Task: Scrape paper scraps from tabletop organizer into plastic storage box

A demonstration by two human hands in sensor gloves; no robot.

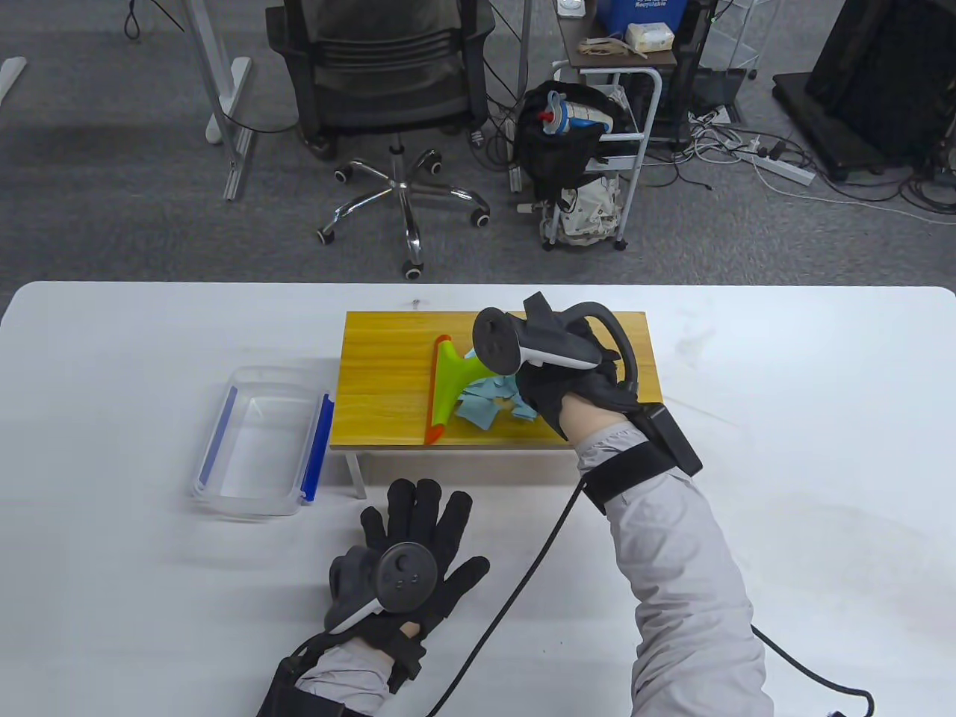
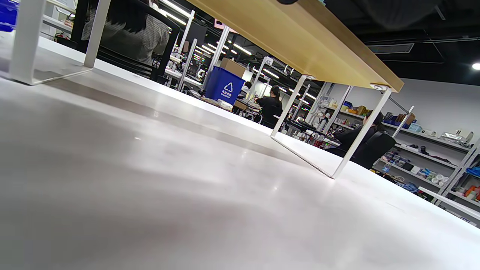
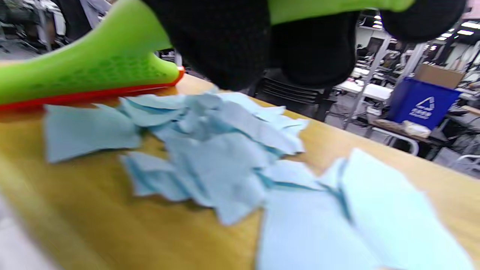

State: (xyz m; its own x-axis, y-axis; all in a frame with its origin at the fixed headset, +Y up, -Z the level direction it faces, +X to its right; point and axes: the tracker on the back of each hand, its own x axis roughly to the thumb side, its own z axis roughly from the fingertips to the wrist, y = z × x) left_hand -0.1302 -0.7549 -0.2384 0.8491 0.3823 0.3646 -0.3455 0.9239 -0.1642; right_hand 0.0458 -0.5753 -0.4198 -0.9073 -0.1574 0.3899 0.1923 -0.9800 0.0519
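A wooden tabletop organizer (image 1: 388, 388) stands on white legs on the table. Light blue paper scraps (image 1: 489, 399) lie in a pile on its top, also in the right wrist view (image 3: 232, 165). My right hand (image 1: 556, 373) grips the handle of a green scraper with an orange blade (image 1: 447, 388), blade down on the wood just left of the scraps (image 3: 93, 71). A clear plastic storage box with blue clips (image 1: 258, 441) sits on the table left of the organizer. My left hand (image 1: 407, 553) rests flat on the table, fingers spread, in front of the organizer.
The white table's (image 1: 784, 418) far edge is just behind the organizer. The organizer's underside and white legs (image 2: 337, 127) show in the left wrist view. An office chair (image 1: 388, 97) and a cart (image 1: 597, 142) stand beyond the table.
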